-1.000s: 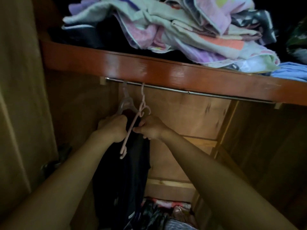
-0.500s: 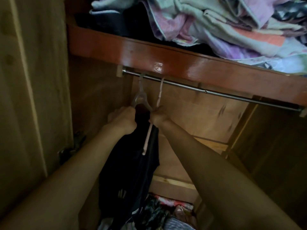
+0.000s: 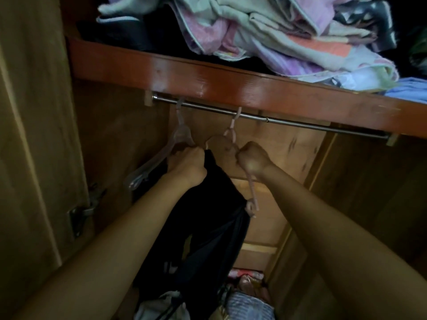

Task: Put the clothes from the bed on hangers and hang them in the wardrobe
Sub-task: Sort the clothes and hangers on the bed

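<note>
At the far left, the wardrobe door [image 3: 27, 135] stands open, pale wood, with a metal hinge [image 3: 79, 214] low on the side wall. Just past it, under the red-brown shelf [image 3: 208, 77], a steel rail [image 3: 288, 120] runs from a small wooden block on the left down to the right. A clear hanger [image 3: 161, 153] hooks over the rail near its left end; one arm slopes down to the left, and whether it carries any cloth cannot be told in the dim light.

Next comes the left hand [image 3: 187, 163], fingers curled tight at the top of the black garment [image 3: 208, 227], close under the clear hanger's neck. The garment drops from there, dark and long, between the two forearms, down toward a heap of clothes [image 3: 242, 299] on the wardrobe floor.

A pink hanger [image 3: 233, 125] hooks over the rail a little further right. Its neck runs down behind the garment's top edge, and one arm continues below the right hand [image 3: 253, 159] to a notched tip beside the garment. The right hand is fisted around that arm, just right of the garment's top. The two hands sit near each other, apart, with the garment's upper edge between them.

Above everything, on the shelf, lies a pile of folded linens [image 3: 277, 35] in pink, lilac, grey and orange, reaching to the right edge, where a blue cloth [image 3: 411, 91] rests beside it.
</note>
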`<state>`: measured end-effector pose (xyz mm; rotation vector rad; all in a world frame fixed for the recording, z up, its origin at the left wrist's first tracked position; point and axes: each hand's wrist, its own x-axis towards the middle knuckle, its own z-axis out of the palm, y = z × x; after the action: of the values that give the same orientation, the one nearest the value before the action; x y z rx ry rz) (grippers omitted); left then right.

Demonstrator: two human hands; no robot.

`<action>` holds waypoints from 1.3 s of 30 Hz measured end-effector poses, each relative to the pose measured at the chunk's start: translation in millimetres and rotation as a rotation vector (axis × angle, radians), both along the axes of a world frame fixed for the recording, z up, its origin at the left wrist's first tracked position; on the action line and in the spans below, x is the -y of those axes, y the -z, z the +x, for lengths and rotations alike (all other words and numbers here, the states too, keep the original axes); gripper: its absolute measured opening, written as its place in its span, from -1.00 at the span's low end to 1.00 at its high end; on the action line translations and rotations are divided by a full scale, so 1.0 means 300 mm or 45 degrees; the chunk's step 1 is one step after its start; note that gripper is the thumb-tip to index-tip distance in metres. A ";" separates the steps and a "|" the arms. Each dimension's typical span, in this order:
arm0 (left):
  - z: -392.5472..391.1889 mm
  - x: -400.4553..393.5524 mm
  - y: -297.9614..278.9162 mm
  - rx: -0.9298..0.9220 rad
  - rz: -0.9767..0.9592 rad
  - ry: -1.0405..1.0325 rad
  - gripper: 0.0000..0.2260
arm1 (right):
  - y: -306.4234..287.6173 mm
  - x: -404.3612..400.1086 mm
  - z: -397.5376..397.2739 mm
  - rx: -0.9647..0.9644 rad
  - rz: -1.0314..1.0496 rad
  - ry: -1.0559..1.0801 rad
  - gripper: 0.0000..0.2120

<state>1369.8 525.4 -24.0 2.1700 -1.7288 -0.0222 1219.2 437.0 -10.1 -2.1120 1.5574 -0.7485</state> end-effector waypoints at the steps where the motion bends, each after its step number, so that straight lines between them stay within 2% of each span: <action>1: -0.020 0.010 0.000 0.004 -0.006 0.011 -0.80 | 0.002 -0.004 -0.038 -0.026 0.004 0.019 -0.60; 6: -0.129 0.057 0.033 -0.002 -0.125 0.059 -0.69 | 0.024 -0.043 -0.228 -0.139 0.032 0.098 -0.76; 11: -0.249 0.079 0.078 -0.129 -0.181 0.226 -0.78 | 0.052 -0.140 -0.410 -0.236 0.005 0.180 -0.84; 18: -0.445 0.069 0.094 -0.311 -0.149 0.544 -0.50 | 0.062 -0.341 -0.662 -0.396 -0.107 0.249 -0.79; 21: -0.542 0.062 0.099 -0.330 -0.176 0.673 -0.62 | 0.034 -0.447 -0.776 -0.464 -0.141 0.290 -0.81; 26: -0.730 0.014 0.116 -0.637 -0.140 0.837 -0.85 | -0.018 -0.640 -0.967 -0.496 -0.224 0.437 -0.89; 29: -0.841 -0.054 0.098 -0.761 -0.160 1.010 -0.81 | -0.038 -0.755 -1.077 -0.521 -0.235 0.542 -0.90; 31: -0.919 -0.104 0.083 -0.813 -0.121 1.117 -0.86 | -0.052 -0.835 -1.151 -0.527 -0.227 0.603 -0.88; 39: -1.214 -0.311 0.041 -0.968 -0.010 1.368 -0.86 | -0.051 -1.176 -1.389 -0.434 -0.288 0.873 -0.79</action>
<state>1005.5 618.6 -36.5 0.7711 -2.0736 -0.9452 802.6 789.9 5.2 -1.9128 2.5514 -0.8322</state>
